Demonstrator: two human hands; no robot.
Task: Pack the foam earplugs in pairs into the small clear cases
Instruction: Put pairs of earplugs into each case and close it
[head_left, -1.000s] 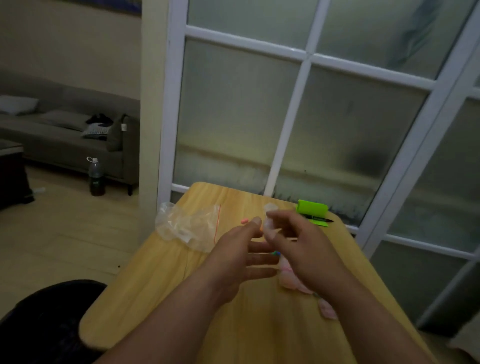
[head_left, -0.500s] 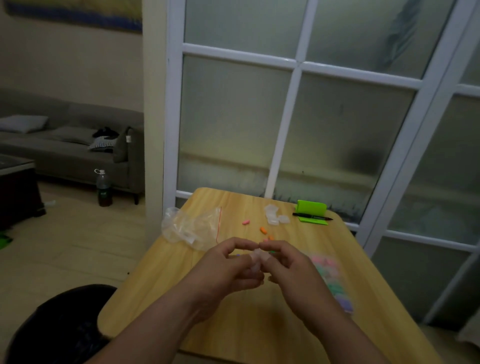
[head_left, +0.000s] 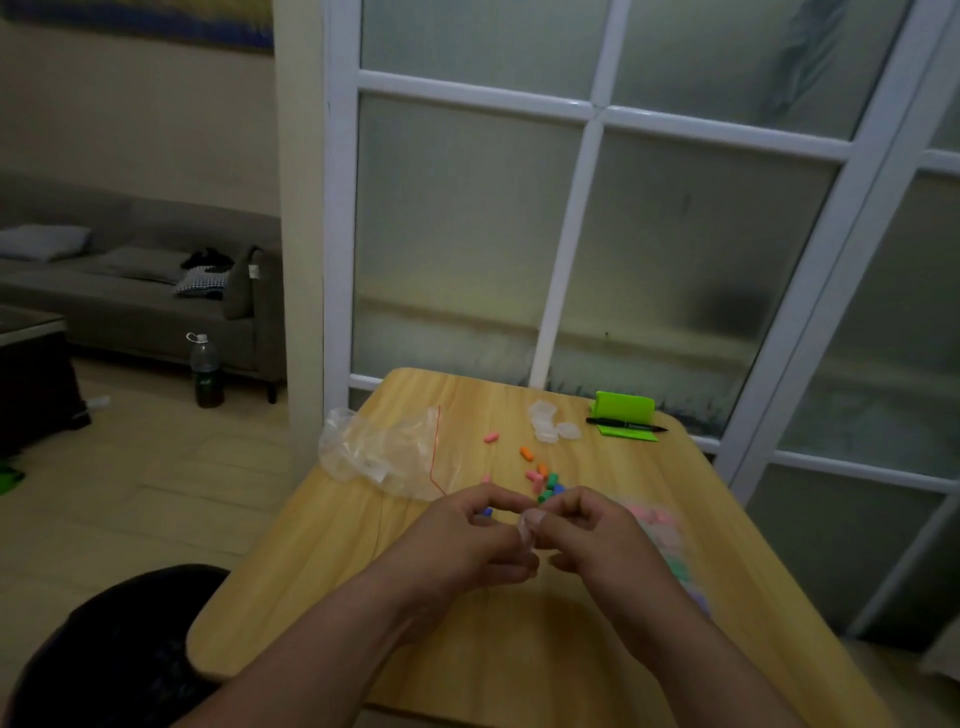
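Note:
Both my hands meet over the middle of the wooden table (head_left: 467, 649). My left hand (head_left: 462, 545) and my right hand (head_left: 597, 535) pinch one small clear case (head_left: 525, 531) between their fingertips. Just beyond them lie several loose foam earplugs (head_left: 543, 480) in orange, pink, green and blue; a single pink earplug (head_left: 491, 437) lies farther back. A few empty clear cases (head_left: 550, 423) sit near the far edge. A bag of coloured earplugs (head_left: 662, 535) lies right of my right hand, partly hidden by it.
A crumpled clear zip bag (head_left: 384, 452) lies at the table's left side. A green phone stand with a black pen (head_left: 626, 418) sits at the far right corner. A white-framed frosted glass partition (head_left: 587, 208) stands behind the table. A sofa (head_left: 130, 301) and bottle (head_left: 206, 371) are far left.
My hands came back from the far side of the table toward me, holding a clear case, and now stay together over the middle. The view has tilted slightly.

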